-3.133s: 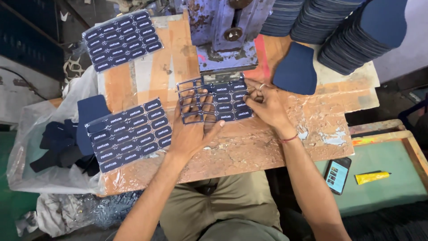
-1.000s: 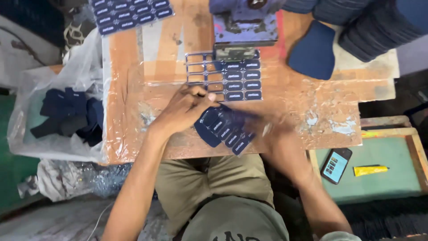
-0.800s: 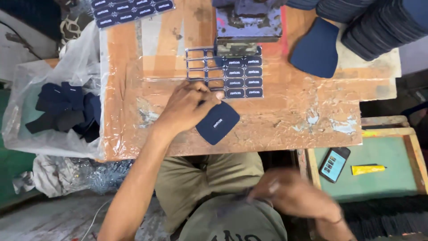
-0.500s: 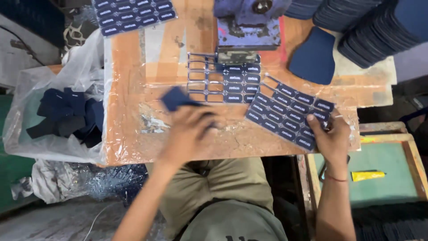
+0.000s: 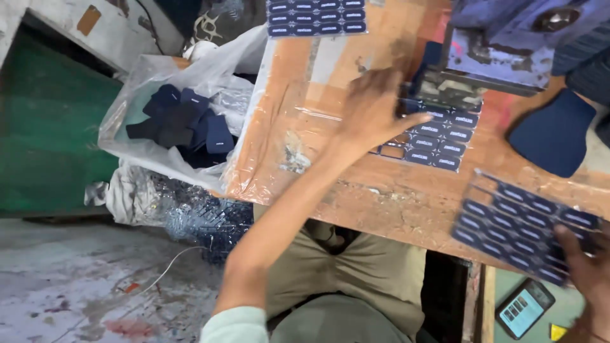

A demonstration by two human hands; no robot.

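L hand [image 5: 372,114] lies flat, fingers spread, grasping nothing, pressing on the part-emptied label sheet [image 5: 438,136], which sits under the press [image 5: 502,44] at 12 o'clock (prob. to steady it). R hand [image 5: 588,273], at 4 o'clock, pinches the corner of a full sheet [image 5: 524,225] hanging partly off the surface [image 5: 305,146], w/ thumb on top. Navy pad [image 5: 553,140] at 2. Bag [image 5: 181,133] of navy pieces at 9; phone [image 5: 524,309] lower R.

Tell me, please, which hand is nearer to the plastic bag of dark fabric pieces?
Left. The left hand lies on the table by the label sheet, right of the bag; the right hand holds another sheet at the far right edge.
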